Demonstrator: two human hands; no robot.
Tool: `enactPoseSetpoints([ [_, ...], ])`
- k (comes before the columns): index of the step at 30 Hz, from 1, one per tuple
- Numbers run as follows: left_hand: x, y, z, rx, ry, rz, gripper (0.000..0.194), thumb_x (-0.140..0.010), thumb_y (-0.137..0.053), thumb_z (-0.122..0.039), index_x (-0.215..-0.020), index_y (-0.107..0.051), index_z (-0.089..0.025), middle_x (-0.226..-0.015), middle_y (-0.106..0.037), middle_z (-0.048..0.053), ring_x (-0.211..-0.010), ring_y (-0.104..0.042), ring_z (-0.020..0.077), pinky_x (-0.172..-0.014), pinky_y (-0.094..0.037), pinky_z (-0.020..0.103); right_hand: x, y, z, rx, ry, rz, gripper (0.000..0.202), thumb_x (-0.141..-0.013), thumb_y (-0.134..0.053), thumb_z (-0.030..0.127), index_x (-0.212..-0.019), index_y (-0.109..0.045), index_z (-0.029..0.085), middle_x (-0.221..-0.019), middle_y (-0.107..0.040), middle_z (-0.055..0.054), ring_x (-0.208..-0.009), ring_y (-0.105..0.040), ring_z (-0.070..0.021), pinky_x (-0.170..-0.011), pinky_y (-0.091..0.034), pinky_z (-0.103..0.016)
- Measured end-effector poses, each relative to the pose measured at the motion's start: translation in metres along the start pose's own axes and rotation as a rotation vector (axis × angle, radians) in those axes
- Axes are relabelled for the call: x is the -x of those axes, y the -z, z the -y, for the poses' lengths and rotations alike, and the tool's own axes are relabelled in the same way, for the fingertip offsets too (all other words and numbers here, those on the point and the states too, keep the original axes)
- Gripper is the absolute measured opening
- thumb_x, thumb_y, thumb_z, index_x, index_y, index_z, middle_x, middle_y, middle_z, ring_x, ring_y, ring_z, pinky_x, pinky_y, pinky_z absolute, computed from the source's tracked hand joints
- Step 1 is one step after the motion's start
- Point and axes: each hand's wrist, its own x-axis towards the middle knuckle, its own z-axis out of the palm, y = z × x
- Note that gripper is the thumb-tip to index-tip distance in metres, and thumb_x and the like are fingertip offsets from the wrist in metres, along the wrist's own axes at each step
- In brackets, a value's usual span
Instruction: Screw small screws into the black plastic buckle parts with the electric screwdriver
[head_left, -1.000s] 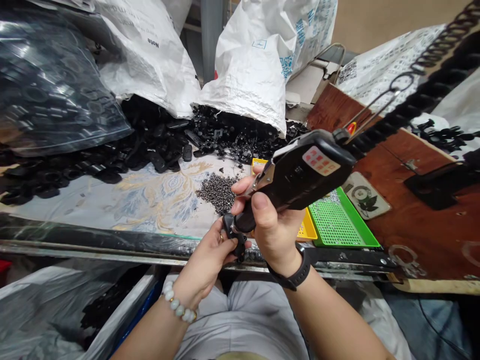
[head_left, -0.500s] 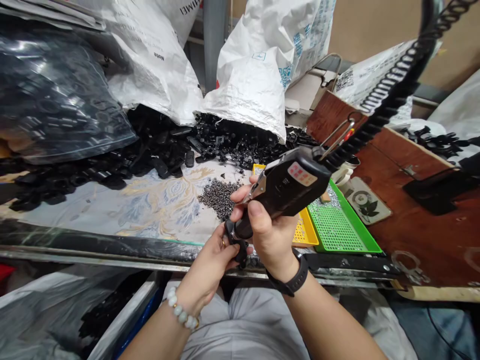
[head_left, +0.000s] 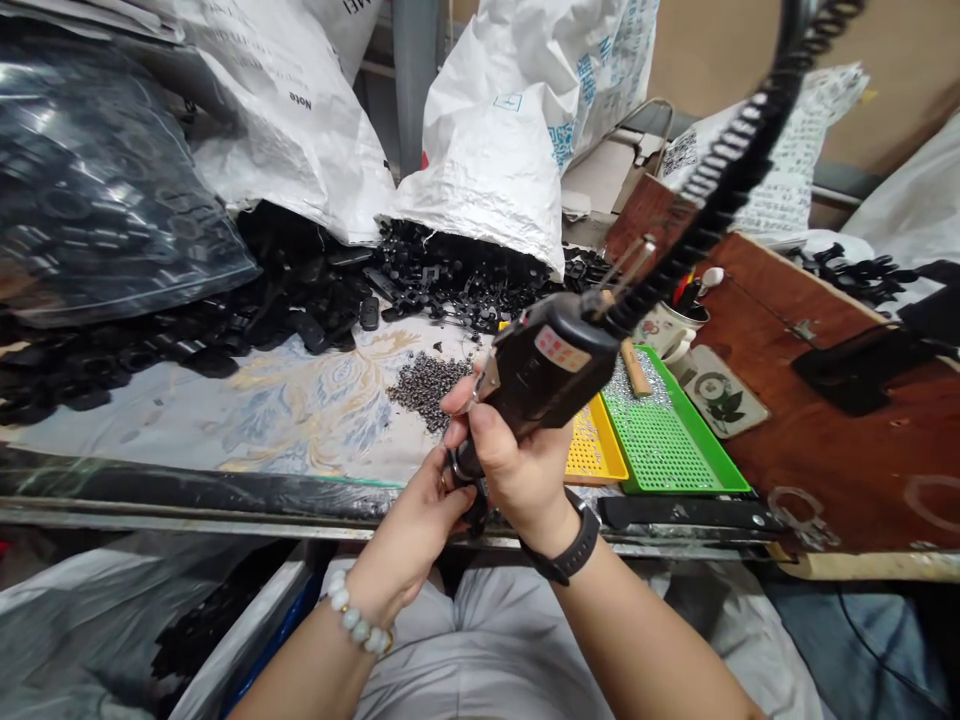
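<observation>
Hands meet just above the near table [head_left: 225, 490] edge in the head view, the only one. The right hand [head_left: 517, 470] is wrapped tight round the grip of a black electric screwdriver [head_left: 547, 375], whose coiled cord [head_left: 720, 170] rises up and to the right. The driver's tip points down into a small black part [head_left: 469, 495], which the left hand [head_left: 416, 530] pinches closed from below; most of the part is hidden by fingers. Whether a screw sits under the bit cannot be told.

Judging from this grip, the driving would go best with the bit kept in line with the hole, the part held firm against the turning force, and the left fingertips kept out from under the bit. The cord pulls sideways, so the right wrist probably needs to resist that tilt.

Counted: one screwdriver, one part in hand, two perforated trays side by side, a yellow tray [head_left: 592, 450] and a green tray [head_left: 667, 440], one loose pile of small screws [head_left: 435, 385] on the cloth, two white sacks [head_left: 495, 160] spilling black pieces, too many to count, and one clear bag [head_left: 97, 190] of parts at left. A mug [head_left: 664, 325] stands beyond the green tray.
</observation>
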Motion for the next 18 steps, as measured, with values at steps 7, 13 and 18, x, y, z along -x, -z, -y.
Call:
enactPoseSetpoints([
  [7,0.001,-0.002,-0.004,-0.081,0.079,-0.036,0.039,-0.076,-0.062,-0.027,-0.112,-0.049,-0.021,-0.107,-0.063,0.006,-0.087,-0.063,0.0167,-0.071,-0.046,0.024,-0.012,0.01,0.034,-0.035,0.005,-0.003,0.02,-0.078,-0.062,0.04,-0.081,-0.061,0.02,-0.074,-0.062,0.0,-0.051,-0.055,-0.0086,-0.044,-0.047,-0.021],
  [13,0.0,0.002,-0.002,-0.062,0.123,-0.061,0.037,-0.074,-0.064,-0.032,-0.107,-0.048,-0.022,-0.111,-0.063,0.007,-0.087,-0.064,0.0171,-0.076,-0.049,0.027,-0.034,0.069,0.037,0.408,0.104,-0.231,0.024,-0.079,-0.061,0.04,-0.085,-0.06,0.017,-0.079,-0.065,-0.002,-0.063,-0.059,-0.0112,-0.065,-0.052,-0.028],
  [18,-0.001,0.005,0.005,-0.1,0.157,-0.087,0.05,-0.068,-0.07,-0.043,-0.112,-0.05,-0.029,-0.116,-0.064,0.001,-0.097,-0.063,0.0188,-0.079,-0.051,0.025,-0.029,0.114,0.027,0.667,0.126,-0.32,0.039,-0.085,-0.054,0.033,-0.12,-0.048,0.018,-0.113,-0.06,-0.01,-0.104,-0.056,-0.0175,-0.098,-0.04,-0.039],
])
